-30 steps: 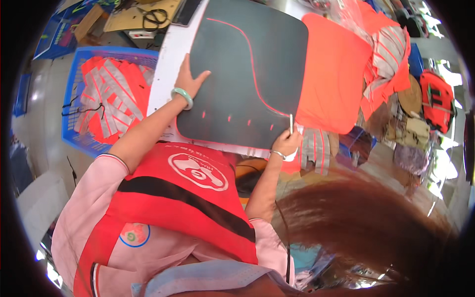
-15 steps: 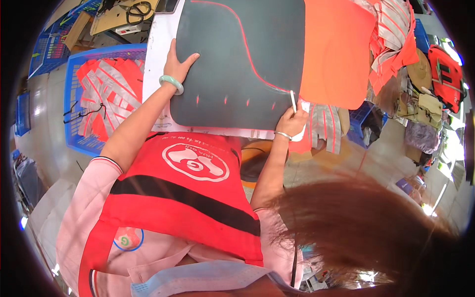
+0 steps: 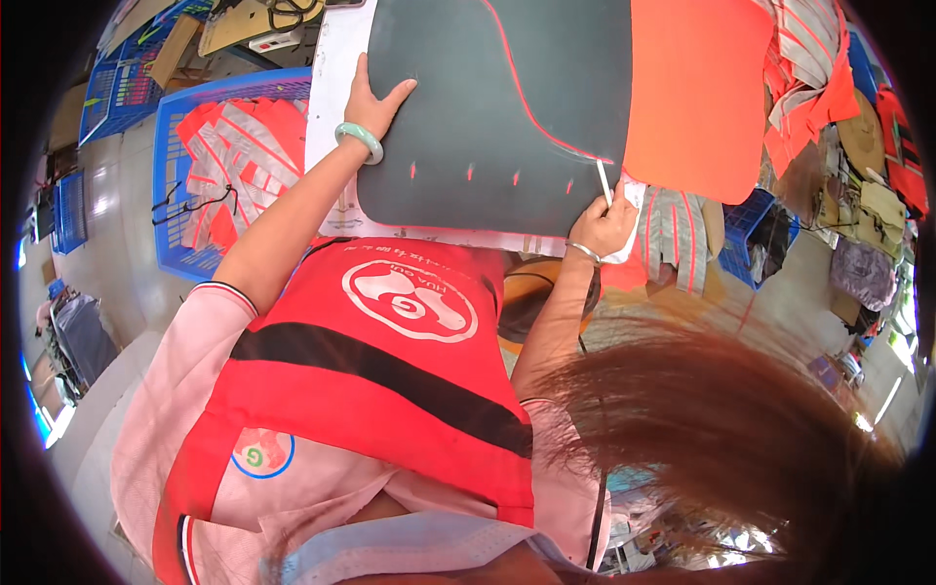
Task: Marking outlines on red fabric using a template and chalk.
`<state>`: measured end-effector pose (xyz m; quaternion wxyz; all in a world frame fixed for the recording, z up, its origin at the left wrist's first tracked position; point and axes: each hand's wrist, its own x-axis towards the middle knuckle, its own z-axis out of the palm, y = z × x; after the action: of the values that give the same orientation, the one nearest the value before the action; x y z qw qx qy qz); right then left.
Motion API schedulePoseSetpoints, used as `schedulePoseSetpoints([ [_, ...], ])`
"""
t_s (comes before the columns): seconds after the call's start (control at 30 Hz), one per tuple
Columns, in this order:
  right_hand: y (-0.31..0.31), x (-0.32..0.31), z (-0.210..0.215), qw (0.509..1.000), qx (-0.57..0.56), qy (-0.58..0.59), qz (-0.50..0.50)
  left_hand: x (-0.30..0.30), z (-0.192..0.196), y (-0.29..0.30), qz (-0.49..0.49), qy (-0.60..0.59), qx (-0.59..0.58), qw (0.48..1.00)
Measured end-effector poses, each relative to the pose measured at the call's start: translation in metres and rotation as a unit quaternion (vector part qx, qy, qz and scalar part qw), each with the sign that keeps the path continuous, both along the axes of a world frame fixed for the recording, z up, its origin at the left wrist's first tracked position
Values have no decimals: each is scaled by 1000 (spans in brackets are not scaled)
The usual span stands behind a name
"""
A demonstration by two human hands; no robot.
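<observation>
A dark grey pattern sheet [image 3: 507,107] with a curved red line and short red marks lies on a white table [image 3: 331,88]. My left hand [image 3: 369,102], with a green bangle on the wrist, presses flat on the sheet's left edge, fingers spread. My right hand [image 3: 604,222] grips a thin white chalk stick [image 3: 604,181] and a bit of white cloth; the stick's tip touches the sheet's right edge. Orange fabric [image 3: 697,93] lies beside the dark sheet on the right.
A blue crate [image 3: 175,185] of orange vests with grey reflective stripes stands at the left. More striped orange garments [image 3: 809,58] pile up at the right, with bags and hats beyond. Cardboard and scissors lie at the far top left. My hair hangs over the lower right.
The view has shifted closer to the table. My right hand with the chalk has moved up along the sheet's right edge. My left hand stays pressed on the sheet.
</observation>
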<state>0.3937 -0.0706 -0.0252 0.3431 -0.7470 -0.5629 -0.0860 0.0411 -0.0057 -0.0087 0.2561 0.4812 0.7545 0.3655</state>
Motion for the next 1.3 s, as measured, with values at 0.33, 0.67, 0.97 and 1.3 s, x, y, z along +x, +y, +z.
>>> schedulePoseSetpoints([
  [0.33, 6, 5, 29, 991, 91, 93, 32, -5, -5, 2, -6, 51, -2, 999],
  [0.67, -26, -24, 27, 864, -90, 482, 113, 3, 6, -6, 9, 80, -38, 996],
  [0.97, -16, -33, 27, 910, -112, 379, 122, 4, 8, -6, -1, 130, 15, 991],
  [1.3, -20, -18, 34, 911, -189, 326, 169, -1, 2, -6, -9, 152, -8, 988],
])
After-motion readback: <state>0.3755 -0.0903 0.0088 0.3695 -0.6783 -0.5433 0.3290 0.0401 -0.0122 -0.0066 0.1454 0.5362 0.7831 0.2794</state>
